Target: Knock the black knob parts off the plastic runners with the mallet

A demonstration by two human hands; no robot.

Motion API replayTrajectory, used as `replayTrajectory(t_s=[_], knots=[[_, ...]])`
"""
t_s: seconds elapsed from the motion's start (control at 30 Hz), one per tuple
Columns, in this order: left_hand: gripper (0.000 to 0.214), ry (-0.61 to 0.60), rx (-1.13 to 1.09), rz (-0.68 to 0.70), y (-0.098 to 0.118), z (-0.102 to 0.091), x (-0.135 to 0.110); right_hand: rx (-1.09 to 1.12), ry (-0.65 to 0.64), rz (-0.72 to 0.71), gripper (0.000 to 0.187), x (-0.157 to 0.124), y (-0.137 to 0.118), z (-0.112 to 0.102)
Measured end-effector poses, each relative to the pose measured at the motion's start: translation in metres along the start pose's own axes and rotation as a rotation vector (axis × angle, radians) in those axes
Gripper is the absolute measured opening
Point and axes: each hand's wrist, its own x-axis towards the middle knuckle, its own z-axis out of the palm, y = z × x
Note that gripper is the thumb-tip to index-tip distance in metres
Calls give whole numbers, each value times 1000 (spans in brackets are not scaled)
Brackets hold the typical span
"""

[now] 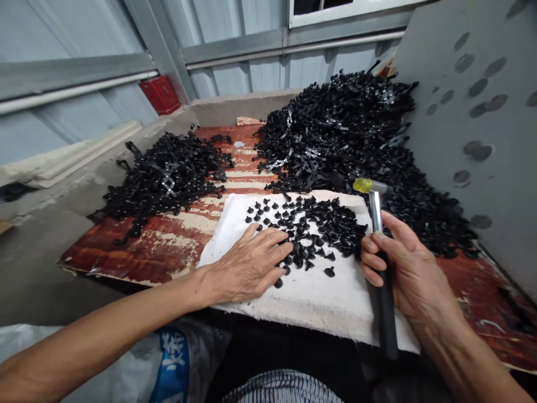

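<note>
My right hand (396, 254) is wrapped round a mallet (375, 210) with a black grip, a metal shaft and a yellow-and-clear head, held up at the right edge of a white cloth (251, 296). On that cloth lie many small black suction cups (331, 224), thickly heaped to the right and loosely spread to the left. My left hand (255, 260) rests palm down at their left side, fingers stretched out and apart. Its fingertips reach in among the scattered cups. Whether a cup sits under the palm is hidden.
A large pile of black jointed parts (335, 134) rises at the back right, beside a grey spotted panel (470, 112). A smaller such pile (168, 173) lies left on the worn red-brown board (168, 246). A red box (160, 95) stands in the far corner; a printed sack (172, 364) is below.
</note>
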Motion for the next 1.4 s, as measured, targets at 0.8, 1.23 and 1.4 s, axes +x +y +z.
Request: replayTrajectory(t_s=[0.8, 1.23, 1.4], knots=[[32, 136, 4, -92, -4, 3, -37, -52, 27, -12, 55, -1, -2, 3], [74, -20, -71, -47, -1, 10, 25, -32, 24, -3, 55, -1, 0, 1], [73, -48, -60, -46, 9, 9, -1, -40, 31, -4, 58, -2, -3, 3]])
